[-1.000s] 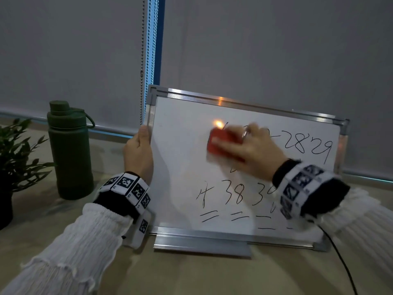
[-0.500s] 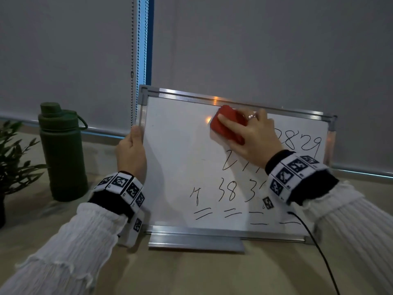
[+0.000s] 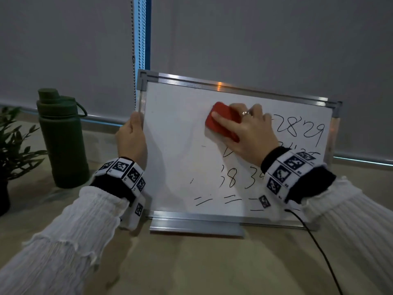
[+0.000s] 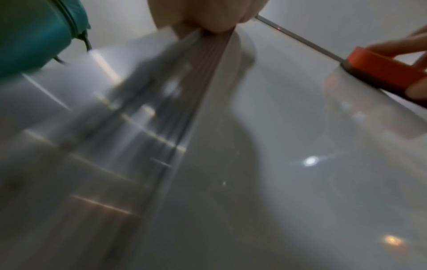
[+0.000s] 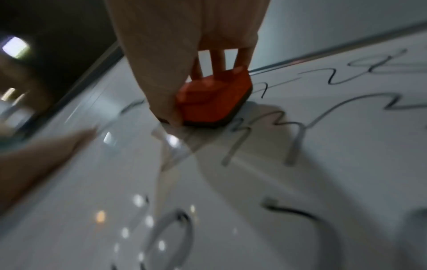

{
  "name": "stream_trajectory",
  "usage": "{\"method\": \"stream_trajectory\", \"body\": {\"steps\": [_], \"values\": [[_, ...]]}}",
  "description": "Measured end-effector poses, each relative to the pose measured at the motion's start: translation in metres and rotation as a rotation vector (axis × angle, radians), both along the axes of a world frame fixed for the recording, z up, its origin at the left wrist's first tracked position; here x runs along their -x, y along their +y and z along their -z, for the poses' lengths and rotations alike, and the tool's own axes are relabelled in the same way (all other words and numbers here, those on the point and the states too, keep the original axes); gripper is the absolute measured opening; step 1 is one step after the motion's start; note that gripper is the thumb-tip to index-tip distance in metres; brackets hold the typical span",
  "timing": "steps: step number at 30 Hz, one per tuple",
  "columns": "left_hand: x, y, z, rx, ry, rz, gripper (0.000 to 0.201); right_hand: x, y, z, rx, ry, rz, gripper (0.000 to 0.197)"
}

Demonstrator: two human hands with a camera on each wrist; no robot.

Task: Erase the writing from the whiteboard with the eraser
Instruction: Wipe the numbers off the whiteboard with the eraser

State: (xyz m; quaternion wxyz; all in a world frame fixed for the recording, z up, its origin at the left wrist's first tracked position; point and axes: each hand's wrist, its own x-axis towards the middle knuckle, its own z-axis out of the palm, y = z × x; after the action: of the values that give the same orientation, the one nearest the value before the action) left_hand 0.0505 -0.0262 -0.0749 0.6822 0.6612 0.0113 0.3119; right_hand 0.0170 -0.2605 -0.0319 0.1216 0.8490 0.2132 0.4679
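Note:
A metal-framed whiteboard stands upright on the table, leaning toward the blind. Black numbers and dashes cover its right and lower parts; the upper left is wiped clean. My right hand grips a red eraser and presses it flat on the board near the top middle. In the right wrist view the eraser sits on the board among the strokes, thumb and fingers round it. My left hand grips the board's left edge, thumb on the front. The eraser also shows in the left wrist view.
A dark green bottle stands left of the board, with a potted plant at the far left edge. A bead chain hangs behind the board's top left corner. A black cable runs across the table from my right wrist.
My right hand has carried the eraser from the top edge down and slightly left. The "4" at the lower left and part of the middle row are now wiped. My left hand keeps its grip.

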Motion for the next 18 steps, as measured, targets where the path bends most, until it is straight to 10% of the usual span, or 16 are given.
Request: {"method": "stream_trajectory", "body": {"steps": [9,15,18], "values": [[-0.002,-0.001,0.001,-0.001,-0.032,-0.015,0.043,0.022,-0.002,0.096,0.667,0.141,-0.244,0.046],[0.001,-0.003,-0.002,-0.030,-0.022,-0.023,0.045,0.009,0.023,0.026,0.176,0.012,-0.047,0.037],[-0.001,-0.004,-0.001,-0.025,-0.025,-0.014,0.048,0.008,0.021,0.069,0.376,0.023,-0.180,0.038]]}}
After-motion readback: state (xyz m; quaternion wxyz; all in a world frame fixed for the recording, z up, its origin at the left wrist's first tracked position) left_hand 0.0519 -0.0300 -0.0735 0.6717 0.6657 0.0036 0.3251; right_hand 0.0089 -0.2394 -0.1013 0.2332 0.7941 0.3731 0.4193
